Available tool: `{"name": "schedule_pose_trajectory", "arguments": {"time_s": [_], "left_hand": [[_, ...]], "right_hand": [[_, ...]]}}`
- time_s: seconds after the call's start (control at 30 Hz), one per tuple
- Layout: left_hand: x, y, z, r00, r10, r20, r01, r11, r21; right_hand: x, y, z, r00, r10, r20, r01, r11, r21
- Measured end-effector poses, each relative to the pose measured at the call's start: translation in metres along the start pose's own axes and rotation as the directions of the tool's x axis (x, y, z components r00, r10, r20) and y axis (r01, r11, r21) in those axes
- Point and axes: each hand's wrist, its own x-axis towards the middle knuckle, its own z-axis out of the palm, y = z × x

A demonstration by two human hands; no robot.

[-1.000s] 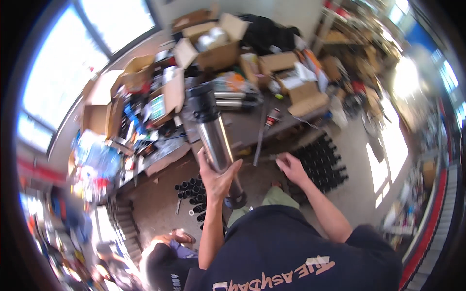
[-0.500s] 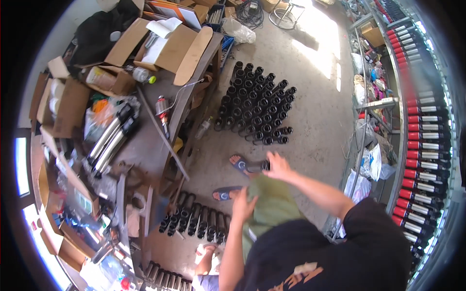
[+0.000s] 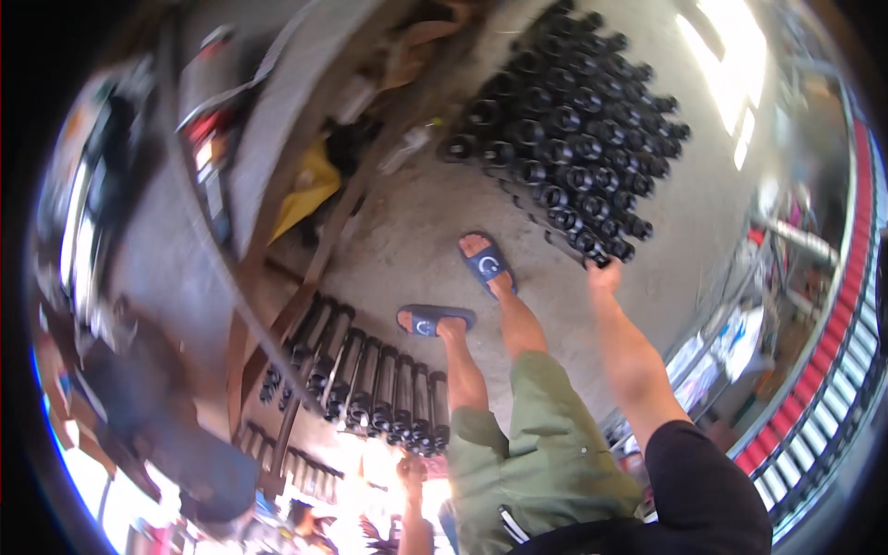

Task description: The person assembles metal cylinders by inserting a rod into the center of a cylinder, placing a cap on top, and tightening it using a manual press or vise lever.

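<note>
My right arm stretches forward over the floor. At its end my right hand [image 3: 605, 277] is closed around the near end of a black cylindrical part [image 3: 599, 262], at the lower edge of a large cluster of similar black cylinders [image 3: 566, 118]. Their round open ends face up. Motion blur smears the fingers, and the hand covers part of the cylinder. Near the bottom edge, in glare, shows a blurred limb [image 3: 413, 474]; I cannot tell whether it is my left hand or another person's foot.
Long dark tubes [image 3: 377, 379] lie in a row left of my sandalled feet [image 3: 435, 321]. A workbench [image 3: 208, 305] with a metal bar [image 3: 222, 268] fills the left. A rack of red, silver and black shafts [image 3: 803, 416] lines the right, beside plastic bags [image 3: 735, 344].
My right hand has moved forward and right with the black cylinder, from above my knee to the cluster's edge. My left hand has left my thigh. The view has tilted and come closer to the floor.
</note>
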Motion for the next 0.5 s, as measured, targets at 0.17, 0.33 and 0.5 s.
{"name": "schedule_pose_trajectory", "arguments": {"time_s": [0.17,0.33,0.5], "left_hand": [[0.032,0.042,0.068,0.973,0.173,-0.152,-0.134,0.963,0.235],[0.028,-0.001,0.073,0.933,-0.021,-0.359,0.081,0.985,0.153],[0.045,-0.083,0.079,0.854,-0.366,-0.371,0.392,0.920,-0.004]], "right_hand": [[0.050,0.013,-0.039,0.956,0.290,0.047,-0.200,0.761,-0.618],[0.026,-0.116,-0.069,0.879,-0.295,0.375,0.372,0.915,-0.153],[-0.210,-0.364,-0.161,0.564,-0.544,0.622,0.349,0.839,0.418]]}}
